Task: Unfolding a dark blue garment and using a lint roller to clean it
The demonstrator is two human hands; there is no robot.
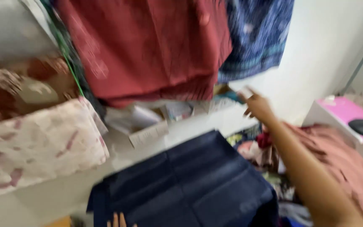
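My right hand (255, 105) is stretched out to the right of a hanging dark red garment (148, 50), fingers spread, holding nothing. It reaches towards the white shelf (215, 120) under the hanging clothes. Only the fingertips of my left hand (118, 220) show at the bottom edge, resting on or just over a folded dark navy cloth (190, 185) spread flat below me. The view is blurred by motion.
A blue patterned garment (259, 38) hangs right of the red one. A cream floral cloth (34, 147) drapes at left. Papers and small boxes (148, 124) sit on the shelf. A pile of pinkish-brown clothes (337, 164) lies at right, beside a pink-topped white stand (345, 111).
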